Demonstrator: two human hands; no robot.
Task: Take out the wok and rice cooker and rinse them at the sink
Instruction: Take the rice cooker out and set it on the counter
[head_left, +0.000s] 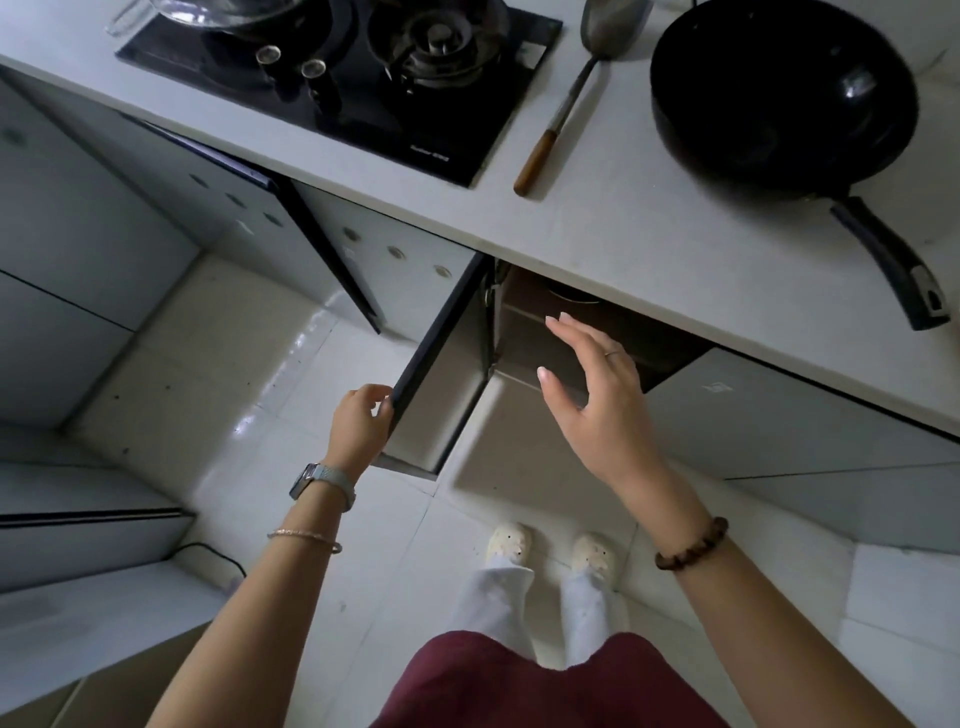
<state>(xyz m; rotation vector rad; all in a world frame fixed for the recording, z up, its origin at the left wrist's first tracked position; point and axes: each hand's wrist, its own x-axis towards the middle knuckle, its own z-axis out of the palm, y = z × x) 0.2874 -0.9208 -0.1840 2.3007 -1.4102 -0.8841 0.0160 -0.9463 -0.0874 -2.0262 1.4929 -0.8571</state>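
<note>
- Wok: black, round and deep, with a glossy inner surface that shows one bright highlight near the far right wall. It stands on the table toward the right end, well back from the front edge.
- Wok handle: long, black and slightly curved. It runs from the bowl toward the front edge of the table; its end carries a grey insert and lies on the table, short of that edge.
- Rice cooker: not identifiable. Only a dark rounded rim shows inside the open cabinet just under the front edge of the table; what it belongs to cannot be told.
- Left grip: fingers curled round the free dark edge of the cabinet door, which stands swung out over the floor.
- Right grip: fingers straight and spread, held in front of the cabinet opening, touching nothing.
- Writing: a small line of pale print sits near the front right corner of the black glass hob; it is too small to read. The wok shows no readable marking.
- Spatula: metal blade, thin shaft, wooden handle. It lies on the table between the hob and the wok.
</note>
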